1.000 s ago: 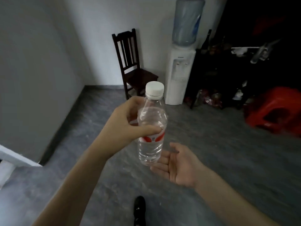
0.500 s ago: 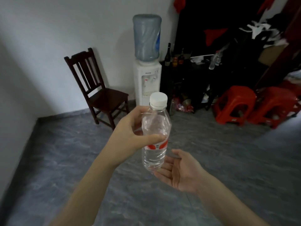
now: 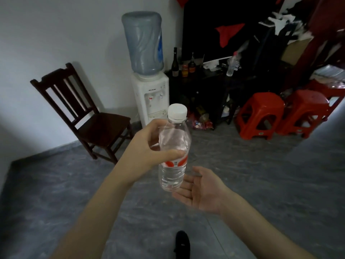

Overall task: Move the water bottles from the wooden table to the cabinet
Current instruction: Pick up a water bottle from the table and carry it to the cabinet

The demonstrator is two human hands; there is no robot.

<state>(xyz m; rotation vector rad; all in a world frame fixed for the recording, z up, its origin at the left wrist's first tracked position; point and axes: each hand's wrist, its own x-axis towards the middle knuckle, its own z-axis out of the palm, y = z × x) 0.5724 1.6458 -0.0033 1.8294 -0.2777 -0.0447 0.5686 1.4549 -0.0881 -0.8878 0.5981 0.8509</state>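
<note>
Floor (image 3: 261,184): grey, fills the lower view.
Dispenser (image 3: 149,86): white, against the back wall, a blue jug upside down on top.
Chair (image 3: 82,113): dark wood, left of the dispenser.
Cabinet (image 3: 201,85): dark, right of the dispenser, with glass bottles and a clear plastic bottle on top.
Stools (image 3: 261,114): two, red, right of the cabinet.
Left hand (image 3: 147,156): fingers and thumb curled round the bottle's upper half.
Right hand (image 3: 201,189): palm up, fingers loosely spread, just beside the bottle's base; contact unclear.
Bottle (image 3: 173,161): in mid-air above the floor, well short of the cabinet; long axis near upright, white cap on top.
Shoe (image 3: 182,243): black, at the bottom edge.
</note>
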